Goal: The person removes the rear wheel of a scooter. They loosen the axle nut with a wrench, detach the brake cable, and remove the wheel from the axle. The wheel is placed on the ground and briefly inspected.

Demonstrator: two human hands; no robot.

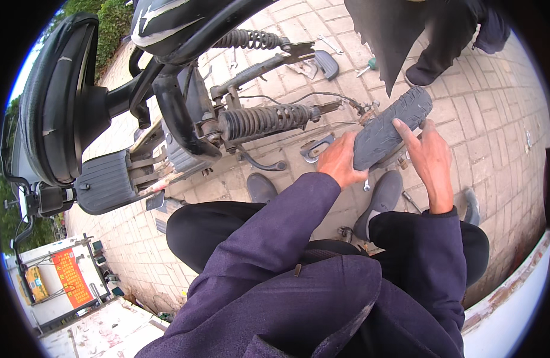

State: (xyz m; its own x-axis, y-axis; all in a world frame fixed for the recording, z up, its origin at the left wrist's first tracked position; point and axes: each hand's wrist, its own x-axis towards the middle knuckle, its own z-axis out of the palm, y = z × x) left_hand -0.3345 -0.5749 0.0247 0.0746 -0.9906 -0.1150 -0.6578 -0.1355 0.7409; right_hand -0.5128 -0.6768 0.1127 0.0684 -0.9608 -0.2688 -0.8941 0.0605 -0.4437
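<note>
A black treaded wheel tyre (382, 132) stands tilted between my two hands, over the paving in front of my feet. My left hand (342, 161) grips its near left side, fingers curled round the edge and thumb beneath. My right hand (429, 156) is on its right side, with the thumb on the tread and the fingers at the far right edge. The hub is mostly hidden below the tyre. To the left is the rear of a two-wheeled vehicle, with a coil-spring shock absorber (266, 121) and a bare swingarm end. A thin cable runs from there toward the tyre.
Another shock absorber (248, 39), a seat (54, 98) and a ribbed footboard (105, 182) belong to the vehicle. Around lie a spanner (330, 45), a green-handled screwdriver (367, 67) and a dark plastic piece (326, 64). A person's dark shoe (419, 76) stands at the far right.
</note>
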